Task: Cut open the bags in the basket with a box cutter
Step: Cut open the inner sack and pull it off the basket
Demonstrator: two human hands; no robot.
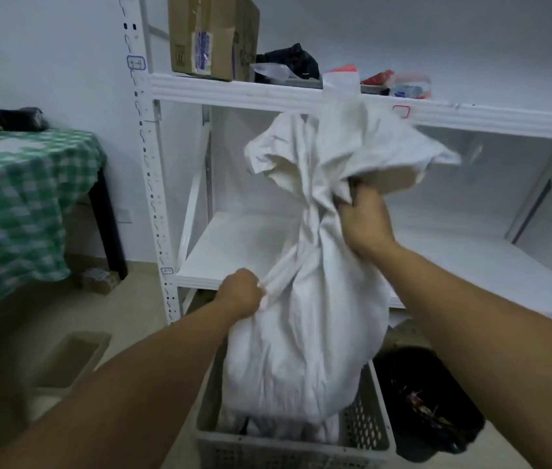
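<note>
A large white bag [305, 340], full and tied at the neck, stands upright in a grey perforated basket [362, 431] on the floor. My right hand [366, 225] grips the bunched top of the bag just above the tie. My left hand [239, 294] is closed on a strip of the tie at the bag's left side, a little below the neck. More pale material shows in the basket under the bag. No box cutter is visible in either hand or nearby.
A white metal shelf rack [234, 91] stands right behind the basket, with a cardboard box [210, 35] and loose items on top. A black bin [430, 404] sits right of the basket. A table with green checked cloth [21, 198] is at left.
</note>
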